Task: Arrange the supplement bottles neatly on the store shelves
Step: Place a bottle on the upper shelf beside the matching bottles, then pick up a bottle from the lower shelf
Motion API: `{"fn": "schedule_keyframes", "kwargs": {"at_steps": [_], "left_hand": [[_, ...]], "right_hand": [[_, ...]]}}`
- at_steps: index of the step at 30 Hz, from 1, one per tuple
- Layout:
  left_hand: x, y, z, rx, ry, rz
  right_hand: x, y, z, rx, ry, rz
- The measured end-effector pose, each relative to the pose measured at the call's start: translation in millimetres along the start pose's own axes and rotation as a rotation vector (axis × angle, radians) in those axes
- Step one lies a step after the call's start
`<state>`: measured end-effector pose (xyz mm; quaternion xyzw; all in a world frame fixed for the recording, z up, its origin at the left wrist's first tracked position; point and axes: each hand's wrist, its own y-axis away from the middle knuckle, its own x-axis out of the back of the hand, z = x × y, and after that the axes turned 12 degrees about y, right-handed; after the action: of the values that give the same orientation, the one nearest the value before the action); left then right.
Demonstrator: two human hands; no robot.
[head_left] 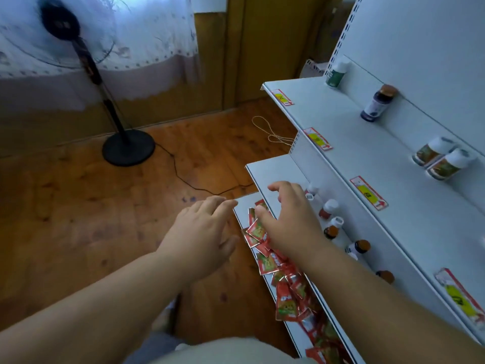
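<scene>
Both hands reach forward with fingers spread, holding nothing: left hand (202, 229) over the wooden floor (91, 206), right hand (291, 219) above the white metal middle shelf (265, 172). Small white-capped and brown-capped supplement bottles (331, 228) stand in a row there; red foil sachets (286, 279) fill the lower shelf (242, 206).

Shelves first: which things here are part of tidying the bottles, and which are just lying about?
Part of the job: supplement bottles on the middle shelf; bottles on the upper shelf; both open hands, left hand, right hand.

Just about: red sachets, standing fan, string on floor.
</scene>
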<state>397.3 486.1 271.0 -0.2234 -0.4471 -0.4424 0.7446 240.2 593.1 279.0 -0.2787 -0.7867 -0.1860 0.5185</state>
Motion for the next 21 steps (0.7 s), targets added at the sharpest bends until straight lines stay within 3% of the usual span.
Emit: {"fn": "schedule_keyframes", "kwargs": {"at_steps": [5, 10, 21], "left_hand": [[29, -99, -70, -0.174, -0.026, -0.119], [23, -189, -93, -0.235, 0.048, -0.194], [-156, -378, -136, -0.492, 0.015, -0.359]], "right_hand": [[-30, -74, -24, -0.225, -0.009, 0.049], [-53, -121, -12, -0.39, -0.013, 0.071], [-205, -217, 131, -0.771, 0.034, 0.191]]}}
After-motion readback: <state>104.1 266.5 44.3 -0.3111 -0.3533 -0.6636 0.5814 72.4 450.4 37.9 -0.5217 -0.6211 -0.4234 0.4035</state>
